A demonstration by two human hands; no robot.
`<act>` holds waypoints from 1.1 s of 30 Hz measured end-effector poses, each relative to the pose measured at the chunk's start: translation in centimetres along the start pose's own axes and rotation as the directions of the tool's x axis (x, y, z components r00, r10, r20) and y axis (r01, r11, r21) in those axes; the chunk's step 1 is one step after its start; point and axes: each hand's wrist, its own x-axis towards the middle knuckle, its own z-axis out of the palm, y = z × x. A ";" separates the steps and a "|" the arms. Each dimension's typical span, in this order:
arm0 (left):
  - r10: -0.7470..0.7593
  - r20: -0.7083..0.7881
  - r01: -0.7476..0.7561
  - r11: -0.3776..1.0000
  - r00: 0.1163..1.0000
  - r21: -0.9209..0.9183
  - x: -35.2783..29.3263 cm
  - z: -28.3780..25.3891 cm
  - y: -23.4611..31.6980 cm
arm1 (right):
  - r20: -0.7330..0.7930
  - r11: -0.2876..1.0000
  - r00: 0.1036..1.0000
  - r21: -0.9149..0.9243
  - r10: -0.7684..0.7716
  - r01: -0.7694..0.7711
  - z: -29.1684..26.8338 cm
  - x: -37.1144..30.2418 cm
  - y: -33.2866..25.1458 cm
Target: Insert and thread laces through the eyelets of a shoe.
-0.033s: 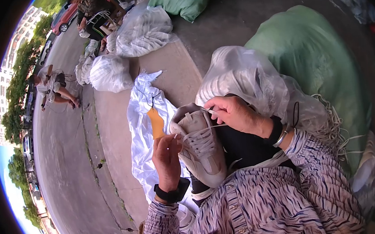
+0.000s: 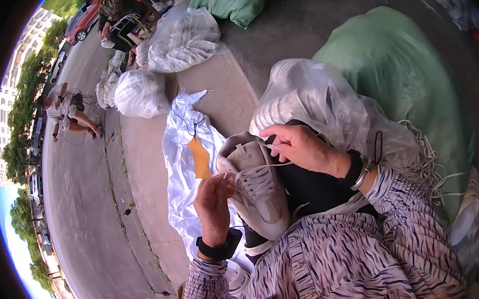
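A pale sneaker [image 2: 266,208] rests on my lap, its opening away from me and its toe toward me. White shoelace [image 2: 258,183] crosses its tongue through the eyelets. My left hand [image 2: 213,203] is closed at the shoe's left side, thumb and finger pinching a white lace end. My right hand [image 2: 303,151] bends over the shoe's upper right edge, fingers pinched on the lace near the top eyelets. A strand of lace runs across the tongue between the two hands. Beyond my left fingers lies an orange-yellow tag [image 2: 200,157] with a dark string.
Under the tag spreads a crumpled white sheet [image 2: 175,149]. To the right stand a clear plastic bag [image 2: 308,83] of white material, a large green sack [image 2: 391,62] and loose laces [image 2: 425,159]. Farther off are more filled bags [image 2: 140,94] and two seated people [image 2: 68,110].
My left hand has risen slightly, and its fingertips have closed nearer the shoe. The right fingers have shifted a little on the lace, and the shoe stays in place.
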 end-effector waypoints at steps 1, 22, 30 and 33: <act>-0.110 0.043 0.115 0.987 0.993 -0.112 -0.3 -0.3 -0.1 | 0.002 1.000 1.000 0.002 0.003 -0.003 0.1 -0.3 0.1; -0.218 0.175 0.227 0.973 0.960 -0.034 -0.2 -1.0 -0.7 | 0.083 0.814 0.995 -0.574 -0.047 0.086 0.6 0.6 1.2; -0.238 0.229 0.245 0.970 0.944 -0.002 0.5 -1.3 -0.7 | 0.199 0.823 0.963 -0.506 -0.180 0.258 0.7 0.4 1.3; -0.269 0.247 0.280 0.960 0.931 -0.011 1.1 -1.5 -0.7 | 0.184 0.894 0.982 -0.435 -0.027 0.107 0.3 0.3 0.1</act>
